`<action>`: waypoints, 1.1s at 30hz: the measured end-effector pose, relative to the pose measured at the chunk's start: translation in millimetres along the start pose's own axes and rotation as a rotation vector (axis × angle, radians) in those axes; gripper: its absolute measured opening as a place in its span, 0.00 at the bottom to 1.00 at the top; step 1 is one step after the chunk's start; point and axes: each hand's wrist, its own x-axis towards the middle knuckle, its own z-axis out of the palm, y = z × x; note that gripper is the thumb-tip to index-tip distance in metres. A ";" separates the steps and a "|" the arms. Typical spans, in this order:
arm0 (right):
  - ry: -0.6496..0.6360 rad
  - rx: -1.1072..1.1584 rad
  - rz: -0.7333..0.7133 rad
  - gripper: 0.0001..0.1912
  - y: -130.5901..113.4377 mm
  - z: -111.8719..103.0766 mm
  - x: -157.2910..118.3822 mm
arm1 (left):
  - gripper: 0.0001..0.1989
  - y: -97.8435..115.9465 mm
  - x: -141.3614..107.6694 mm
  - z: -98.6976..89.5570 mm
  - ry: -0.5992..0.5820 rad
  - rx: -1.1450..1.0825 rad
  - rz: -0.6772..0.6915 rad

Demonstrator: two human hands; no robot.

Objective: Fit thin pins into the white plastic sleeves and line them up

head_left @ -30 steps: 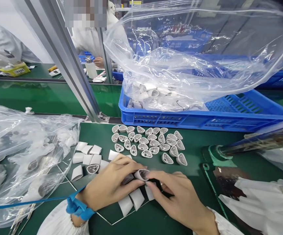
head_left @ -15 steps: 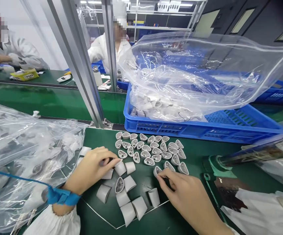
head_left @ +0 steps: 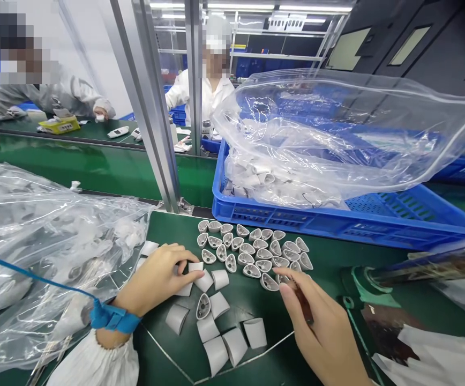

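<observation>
Small white hollow caps (head_left: pixel 252 271) stand in rows on the green table (head_left: pixel 168 228), open ends up. Nearer me, several similar white pieces (head_left: pixel 215 355) lie scattered on their sides, with one cap (head_left: pixel 203 306) upright among them. My left hand (head_left: pixel 162 276), with a blue wrist strap (head_left: pixel 114 317), has its thumb and forefinger closed on a white piece at the left of the group. My right hand (head_left: pixel 310 308) is at the right front of the rows, thumb and forefinger apart, beside a cap (head_left: pixel 269 282); its fingers partly hide other caps.
A blue crate (head_left: pixel 289 219) holding a clear plastic bag (head_left: pixel 337 155) of white parts stands behind the rows. Another filled bag (head_left: pixel 55 241) lies left. A metal post (head_left: pixel 156 134) rises behind. A green fixture (head_left: pixel 361 287) is at right. Two people work across the table.
My right hand has opened from the cap it pinched and moved slightly right. The view has shifted a little. A person at the back left now reaches over their bench.
</observation>
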 end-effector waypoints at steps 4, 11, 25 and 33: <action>-0.186 0.164 -0.083 0.12 -8.3 2.9 -3.9 | 0.14 4.9 -2.2 -6.7 -0.067 -0.031 0.060; -0.414 0.310 0.066 0.14 -14.1 19.8 -10.3 | 0.05 29.3 -9.3 -3.1 0.093 -0.299 0.261; -0.183 0.245 -0.172 0.15 -19.8 11.7 -9.1 | 0.09 58.4 -11.0 36.8 0.033 -0.402 0.469; -0.240 0.219 -0.131 0.15 -17.4 11.1 -8.3 | 0.11 59.5 -10.0 37.9 0.023 -0.392 0.471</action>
